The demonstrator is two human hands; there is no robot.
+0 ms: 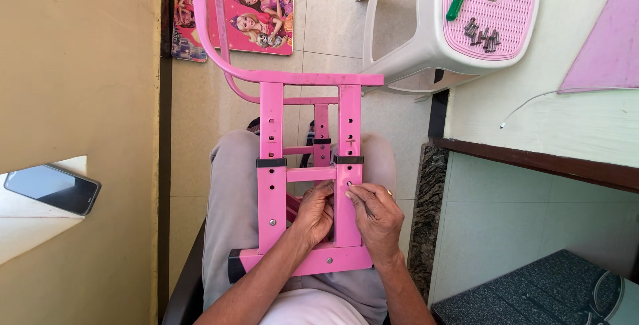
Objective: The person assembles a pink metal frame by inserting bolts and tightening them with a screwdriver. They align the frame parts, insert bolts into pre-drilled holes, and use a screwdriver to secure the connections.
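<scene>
Home interior, tiled floor (200, 112), plastic stool (459, 18), children's cartoon panel (256, 12)

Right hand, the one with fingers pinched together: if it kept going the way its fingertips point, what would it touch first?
The right hand points up and to the left at the pink metal frame. Its fingertips would first meet the frame's right upright, near a small hole, and seem almost touching already.

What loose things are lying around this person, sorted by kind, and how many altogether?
Pink metal frame on the lap: 1
Green-handled screwdriver: 1
Plastic stool: 1
Phone: 1
Pile of bolts: 1
Cartoon picture board: 1
Total: 6
</scene>
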